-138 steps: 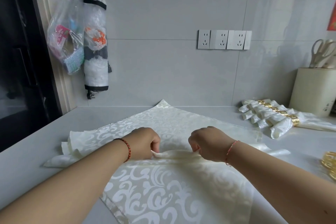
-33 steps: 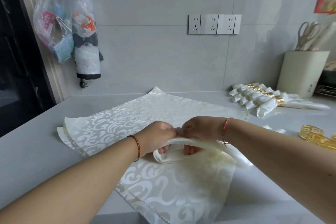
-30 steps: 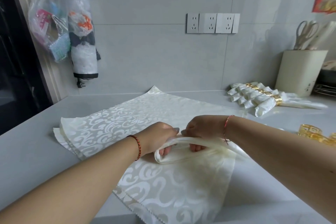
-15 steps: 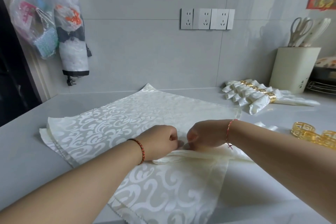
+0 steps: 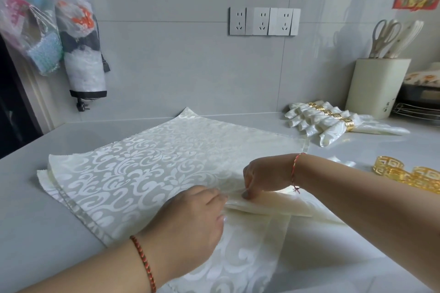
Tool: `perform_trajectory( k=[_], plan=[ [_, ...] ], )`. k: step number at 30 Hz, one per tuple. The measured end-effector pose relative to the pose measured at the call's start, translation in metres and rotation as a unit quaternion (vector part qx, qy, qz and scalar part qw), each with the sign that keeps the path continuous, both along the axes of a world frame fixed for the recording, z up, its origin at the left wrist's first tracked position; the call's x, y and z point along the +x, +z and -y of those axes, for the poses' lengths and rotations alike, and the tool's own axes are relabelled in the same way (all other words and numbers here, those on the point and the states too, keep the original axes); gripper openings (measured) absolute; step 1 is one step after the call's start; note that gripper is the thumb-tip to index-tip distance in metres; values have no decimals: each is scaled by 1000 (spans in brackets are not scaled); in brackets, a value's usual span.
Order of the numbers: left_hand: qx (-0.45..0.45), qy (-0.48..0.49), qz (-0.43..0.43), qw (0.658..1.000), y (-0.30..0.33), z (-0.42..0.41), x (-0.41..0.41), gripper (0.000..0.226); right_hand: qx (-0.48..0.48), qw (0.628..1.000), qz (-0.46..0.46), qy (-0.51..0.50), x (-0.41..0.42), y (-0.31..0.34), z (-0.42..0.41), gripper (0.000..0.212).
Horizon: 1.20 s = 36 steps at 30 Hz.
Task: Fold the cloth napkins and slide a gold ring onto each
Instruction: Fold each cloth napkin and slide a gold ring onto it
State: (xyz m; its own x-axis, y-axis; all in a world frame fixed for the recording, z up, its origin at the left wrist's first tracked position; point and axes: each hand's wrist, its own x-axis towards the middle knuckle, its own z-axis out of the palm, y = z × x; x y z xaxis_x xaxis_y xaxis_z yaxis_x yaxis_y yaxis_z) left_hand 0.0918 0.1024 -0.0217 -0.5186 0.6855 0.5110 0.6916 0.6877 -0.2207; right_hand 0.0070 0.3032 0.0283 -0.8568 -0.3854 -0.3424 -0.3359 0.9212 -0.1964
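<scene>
Pinching a narrow folded band of cream napkin (image 5: 264,207) at its middle, both hands work close together on the grey counter (image 5: 28,197). The left hand (image 5: 190,219) has its fingers curled onto the left end of the band, and the right hand (image 5: 264,173) nips the fold from above with thumb and fingertips, so neither is spread wide. The band lies across a stack of flat patterned napkins (image 5: 142,162) spread in front of the person.

The cloth looks thin, light and limp, with a satin sheen that suggests it is slippery. I judge the pleats will spring loose unless they are kept pressed, so the grip belongs at the centre of the band, where all the layers bunch together. The loose ends can trail.

A cluster of gold rings (image 5: 409,173) sits near the right forearm, apart from the cloth. They look rigid and light, easy to take by the rim with one hand while the other keeps the fold tight. Finished ringed napkins (image 5: 319,121) lie farther back on the right, beside a cream utensil holder (image 5: 378,85).
</scene>
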Motion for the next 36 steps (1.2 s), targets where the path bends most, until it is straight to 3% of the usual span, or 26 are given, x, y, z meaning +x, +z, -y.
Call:
perform_trajectory(
  k=[3,7,13,17,21,25,36],
  plan=[
    [8,23,27,999,-2,-1,8,52,9,1000,26,10,-2,2,2,32],
    [-21,26,31,999,-2,-2,10,55,26,998,44,38,2,14,3,35],
    [-27,25,52,998,2,-3,9,54,-28,998,-44,17,-14,68,-41,28],
    [-35,32,68,997,2,-4,10,55,61,997,40,12,-25,45,-55,32],
    [-40,37,77,996,3,-7,11,56,103,994,25,9,-31,31,-58,39],
    [-43,42,82,995,6,-8,12,64,140,989,37,32,-28,30,-57,31],
    [-53,46,134,988,17,-7,16,51,96,991,-46,86,-18,46,-44,23]
  ],
)
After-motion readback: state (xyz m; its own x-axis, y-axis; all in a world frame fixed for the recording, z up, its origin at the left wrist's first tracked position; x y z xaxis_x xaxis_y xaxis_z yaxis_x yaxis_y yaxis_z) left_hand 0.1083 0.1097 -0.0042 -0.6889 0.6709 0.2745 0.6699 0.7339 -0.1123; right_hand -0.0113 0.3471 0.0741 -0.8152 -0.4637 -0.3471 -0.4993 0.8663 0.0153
